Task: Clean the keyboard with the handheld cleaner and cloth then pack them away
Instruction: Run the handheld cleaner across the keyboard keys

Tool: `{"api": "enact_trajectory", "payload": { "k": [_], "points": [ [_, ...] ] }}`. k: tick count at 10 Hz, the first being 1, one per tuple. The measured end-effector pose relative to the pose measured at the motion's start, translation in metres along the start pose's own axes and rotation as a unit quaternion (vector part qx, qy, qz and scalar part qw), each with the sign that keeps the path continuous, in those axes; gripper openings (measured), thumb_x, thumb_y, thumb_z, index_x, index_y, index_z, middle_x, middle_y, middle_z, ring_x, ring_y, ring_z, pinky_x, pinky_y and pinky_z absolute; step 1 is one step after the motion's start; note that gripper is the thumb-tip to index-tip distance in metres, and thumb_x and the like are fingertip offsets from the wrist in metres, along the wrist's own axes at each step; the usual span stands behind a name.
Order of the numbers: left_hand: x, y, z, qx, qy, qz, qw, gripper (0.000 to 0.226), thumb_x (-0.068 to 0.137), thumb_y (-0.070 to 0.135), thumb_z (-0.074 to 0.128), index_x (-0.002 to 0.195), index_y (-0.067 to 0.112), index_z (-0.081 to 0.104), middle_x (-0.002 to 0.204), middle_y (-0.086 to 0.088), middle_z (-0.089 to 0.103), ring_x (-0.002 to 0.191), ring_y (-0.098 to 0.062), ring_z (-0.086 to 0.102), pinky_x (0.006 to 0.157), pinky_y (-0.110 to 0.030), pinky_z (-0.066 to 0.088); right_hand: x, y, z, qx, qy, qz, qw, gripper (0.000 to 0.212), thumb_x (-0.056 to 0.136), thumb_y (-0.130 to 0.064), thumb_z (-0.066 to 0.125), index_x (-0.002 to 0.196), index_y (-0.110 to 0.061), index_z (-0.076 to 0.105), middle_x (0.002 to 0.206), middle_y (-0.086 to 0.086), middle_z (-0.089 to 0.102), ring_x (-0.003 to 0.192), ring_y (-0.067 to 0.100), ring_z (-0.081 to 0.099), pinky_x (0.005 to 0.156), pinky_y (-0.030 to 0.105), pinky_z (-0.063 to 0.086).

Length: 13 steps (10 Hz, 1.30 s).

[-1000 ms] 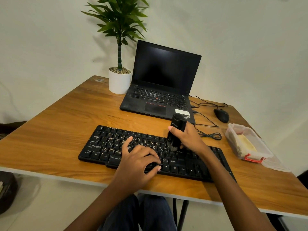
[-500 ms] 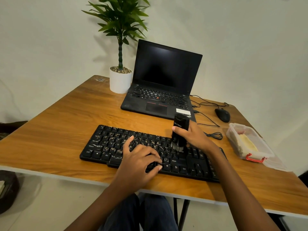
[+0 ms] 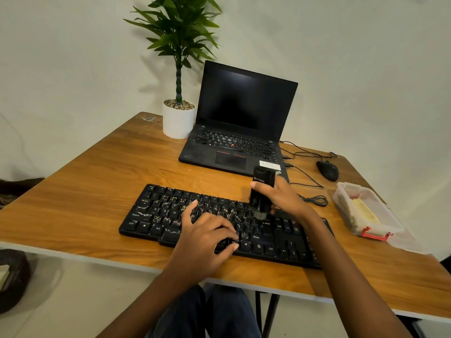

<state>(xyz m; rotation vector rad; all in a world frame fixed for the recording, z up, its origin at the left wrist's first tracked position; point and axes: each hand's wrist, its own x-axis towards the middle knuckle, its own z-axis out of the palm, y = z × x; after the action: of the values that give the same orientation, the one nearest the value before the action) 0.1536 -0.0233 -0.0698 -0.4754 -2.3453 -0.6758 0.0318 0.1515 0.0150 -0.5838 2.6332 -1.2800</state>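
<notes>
Two hands are working mid-frame: the right hand [image 3: 283, 198] is gripping the upright handheld cleaner [image 3: 262, 189], its blurred lower tip touching the keyboard [image 3: 156, 215] lying on the tabletop [image 3: 85, 203]. The left hand [image 3: 202, 240] is resting loosely bent on the keys. The right forearm is hiding the keyboard's right end. The cleaner's white logo is showing too small to read, while "Ctrl", "Alt" and "Shift" are showing legibly.

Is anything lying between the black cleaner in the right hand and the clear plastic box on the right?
Only a coiled black cable lies between the handheld cleaner, gripped by the right hand, and the plastic box. It lies flat, so a lifted cleaner should probably pass over it.
</notes>
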Motion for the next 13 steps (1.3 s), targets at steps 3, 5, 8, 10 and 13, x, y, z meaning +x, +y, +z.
{"api": "enact_trajectory", "payload": {
  "k": [3, 5, 8, 10, 13],
  "points": [
    [0.001, -0.001, 0.0, 0.0, -0.005, -0.001, 1.0, 0.017, 0.08, 0.047, 0.056, 0.082, 0.036, 0.069, 0.09, 0.023, 0.06, 0.09, 0.004, 0.054, 0.112, -0.047, 0.01, 0.012, 0.0, 0.01, 0.003, 0.052, -0.027, 0.998, 0.015, 0.089, -0.034, 0.056, 0.088, -0.021, 0.048, 0.091, 0.008, 0.066, 0.076, 0.018, 0.065, 0.062, 0.033, 0.052],
    [0.0, -0.001, 0.0, -0.005, -0.003, 0.002, 1.0, 0.017, 0.081, 0.047, 0.056, 0.083, 0.036, 0.068, 0.09, 0.023, 0.06, 0.091, 0.004, 0.054, 0.112, -0.045, 0.011, 0.016, -0.001, 0.017, 0.022, 0.051, -0.032, 0.998, 0.018, 0.089, -0.034, 0.056, 0.092, -0.018, 0.047, 0.083, 0.0, 0.063, 0.071, 0.011, 0.064, 0.054, 0.026, 0.05],
    [0.0, -0.001, 0.0, -0.013, -0.004, -0.001, 1.0, 0.016, 0.08, 0.047, 0.057, 0.082, 0.036, 0.069, 0.09, 0.023, 0.06, 0.091, 0.005, 0.053, 0.113, -0.046, 0.01, 0.019, -0.009, 0.017, 0.043, 0.006, -0.029, 0.999, 0.012, 0.091, -0.028, 0.055, 0.091, -0.018, 0.047, 0.084, -0.002, 0.064, 0.074, 0.006, 0.066, 0.059, 0.017, 0.051],
    [-0.001, -0.001, 0.001, -0.017, -0.004, 0.006, 1.0, 0.015, 0.081, 0.048, 0.058, 0.081, 0.036, 0.068, 0.089, 0.023, 0.06, 0.091, 0.005, 0.052, 0.112, -0.048, 0.011, 0.021, -0.008, 0.018, 0.034, 0.009, -0.024, 0.999, 0.017, 0.09, -0.031, 0.056, 0.095, -0.017, 0.048, 0.086, -0.003, 0.064, 0.077, 0.008, 0.065, 0.059, 0.015, 0.047],
    [0.0, -0.001, 0.001, -0.015, 0.002, 0.009, 1.0, 0.015, 0.08, 0.047, 0.058, 0.081, 0.037, 0.068, 0.09, 0.023, 0.06, 0.091, 0.005, 0.053, 0.111, -0.048, 0.013, 0.017, -0.003, 0.017, 0.06, 0.034, -0.026, 0.997, 0.019, 0.091, -0.03, 0.055, 0.095, -0.013, 0.05, 0.077, -0.005, 0.062, 0.064, 0.004, 0.064, 0.046, 0.013, 0.043]
  ]
}}
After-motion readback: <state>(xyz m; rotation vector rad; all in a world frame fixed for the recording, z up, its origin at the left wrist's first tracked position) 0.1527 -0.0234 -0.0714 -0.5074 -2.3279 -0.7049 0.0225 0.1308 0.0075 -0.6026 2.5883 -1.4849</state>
